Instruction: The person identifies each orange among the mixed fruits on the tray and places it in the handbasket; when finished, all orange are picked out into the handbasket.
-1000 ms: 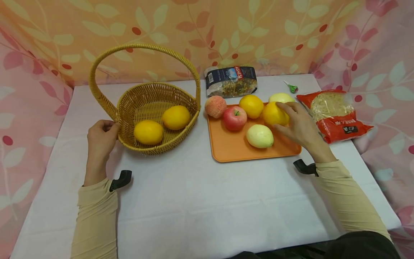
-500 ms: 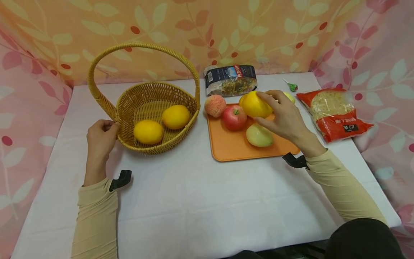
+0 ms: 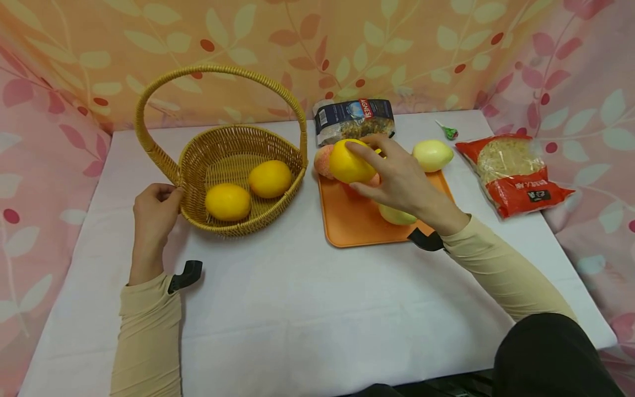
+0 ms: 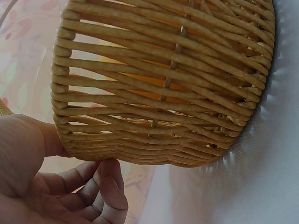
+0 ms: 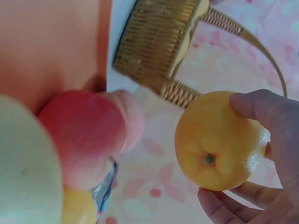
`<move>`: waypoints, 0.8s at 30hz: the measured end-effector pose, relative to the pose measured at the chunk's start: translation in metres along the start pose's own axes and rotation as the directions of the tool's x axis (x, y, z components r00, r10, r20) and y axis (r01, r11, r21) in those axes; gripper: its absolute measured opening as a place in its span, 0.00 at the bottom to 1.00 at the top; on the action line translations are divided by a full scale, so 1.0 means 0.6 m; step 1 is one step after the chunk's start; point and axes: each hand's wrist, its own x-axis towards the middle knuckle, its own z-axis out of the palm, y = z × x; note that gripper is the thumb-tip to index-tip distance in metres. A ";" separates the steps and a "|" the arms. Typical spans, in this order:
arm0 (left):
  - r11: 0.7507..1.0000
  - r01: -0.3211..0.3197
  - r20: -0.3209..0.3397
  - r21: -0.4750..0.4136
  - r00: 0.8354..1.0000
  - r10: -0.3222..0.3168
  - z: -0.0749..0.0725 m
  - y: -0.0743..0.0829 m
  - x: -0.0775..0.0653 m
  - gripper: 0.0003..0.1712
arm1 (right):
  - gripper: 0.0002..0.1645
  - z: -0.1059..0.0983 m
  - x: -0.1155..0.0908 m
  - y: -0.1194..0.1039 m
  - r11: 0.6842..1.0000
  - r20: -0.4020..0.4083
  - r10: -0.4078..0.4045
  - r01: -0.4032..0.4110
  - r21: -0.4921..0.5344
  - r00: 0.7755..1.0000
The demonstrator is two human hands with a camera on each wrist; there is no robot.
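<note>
My right hand (image 3: 397, 176) holds a yellow lemon (image 3: 349, 161) between thumb and fingers, above the orange tray (image 3: 347, 234). In the right wrist view the lemon's green stem end shows, apart from the red apple (image 5: 84, 140) and the peach (image 5: 131, 121). My left hand (image 3: 157, 212) pinches the left rim of the wicker basket (image 3: 230, 229), its thumb and fingers at the edge in the left wrist view. Inside the basket lie two lemons (image 3: 228, 202). Beneath the right hand, a pale green fruit (image 3: 397, 216) is partly covered; another yellow fruit (image 5: 77, 207) is mostly hidden.
Behind the tray lies an AGNESI pasta packet (image 3: 354, 118). A second pale green fruit (image 3: 432, 155) sits at the tray's back right. Further right are a lollipop (image 3: 448, 132) and a red packet (image 3: 513, 173). The basket's tall handle (image 3: 223, 69) arches over it.
My right hand has lifted the lemon from the tray's right part and carried it left, over the apple and peach. The left hand and basket have stayed in place.
</note>
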 end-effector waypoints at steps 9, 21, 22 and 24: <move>1.000 0.000 0.011 0.005 1.000 0.000 -0.001 -0.004 0.003 0.23 | 0.39 0.019 0.037 -0.046 0.990 -0.021 -0.135 0.136 0.041 0.991; 1.000 -0.002 0.004 -0.008 1.000 0.002 0.000 0.001 0.000 0.22 | 0.38 0.053 0.088 -0.101 0.966 -0.035 -0.251 0.253 0.055 0.967; 1.000 -0.003 0.005 -0.009 1.000 0.003 0.000 0.001 0.000 0.22 | 0.38 0.056 0.093 -0.105 0.965 -0.027 -0.256 0.257 0.060 0.966; 1.000 -0.005 0.005 -0.014 1.000 0.005 0.000 0.000 0.000 0.21 | 0.38 0.060 0.101 -0.113 0.964 -0.009 -0.257 0.256 0.073 0.966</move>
